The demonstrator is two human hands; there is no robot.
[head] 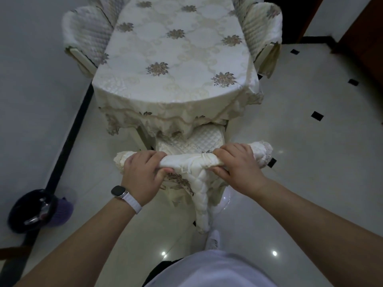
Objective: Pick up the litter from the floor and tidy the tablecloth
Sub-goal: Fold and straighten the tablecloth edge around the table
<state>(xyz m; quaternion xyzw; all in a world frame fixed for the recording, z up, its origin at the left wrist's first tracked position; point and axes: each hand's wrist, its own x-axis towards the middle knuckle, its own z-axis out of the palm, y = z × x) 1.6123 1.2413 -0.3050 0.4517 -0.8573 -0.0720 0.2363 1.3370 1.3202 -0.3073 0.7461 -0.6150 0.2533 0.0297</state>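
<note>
A cream tablecloth [176, 59] with brown flower motifs lies flat over the long table, its lace hem hanging at the near end. Just in front of me stands a chair with a quilted cream cover; both hands grip the top of the chair back [190, 160]. My left hand [141, 175], with a watch on the wrist, holds the left part. My right hand [236, 168] holds the right part. The chair's seat [199, 141] is partly tucked under the table's hem. I see no loose litter on the glossy floor.
A dark bin [31, 212] with a purple lining stands on the floor at the left by the black border strip. Covered chairs flank the table, one on the left [87, 36] and one on the right [263, 32]. Dark wooden doors stand at the far right.
</note>
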